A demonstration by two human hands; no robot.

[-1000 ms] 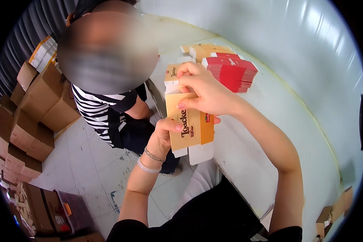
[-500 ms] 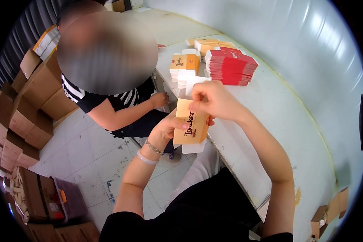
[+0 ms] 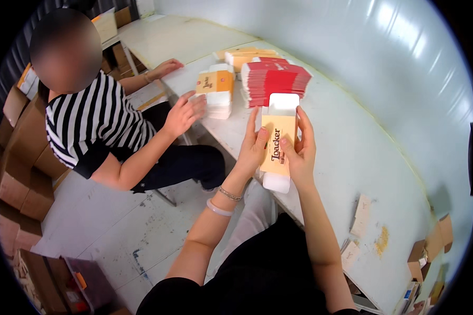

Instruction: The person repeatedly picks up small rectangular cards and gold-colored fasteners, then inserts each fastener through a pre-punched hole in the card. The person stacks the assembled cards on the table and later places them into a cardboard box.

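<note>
A cream paper carton [image 3: 279,126] with dark lettering is held upright over the table's near edge. White flaps stick out at its top and bottom ends. My left hand [image 3: 255,147] grips its left side, thumb on the front face. On the opposite side my right hand [image 3: 301,157] closes round it, thumb also on the front. Just beyond the carton lies a thick pile of flat red cartons [image 3: 278,81]. To its left is a stack of orange-and-cream cartons [image 3: 215,84], with more cream cartons [image 3: 242,60] behind.
At the left sits a person in a striped shirt [image 3: 84,115], one hand [image 3: 184,113] beside the orange-and-cream stack. Pale card pieces [image 3: 360,215] and a yellow patch [image 3: 382,240] are on the table's right part. Brown boxes [image 3: 29,173] line the far left; an open box [image 3: 430,249] stands lower right.
My right hand has left the carton's top flap and come down to its right side. Both hands and carton have shifted right. The other person has leaned back and raised a hand toward the stack.
</note>
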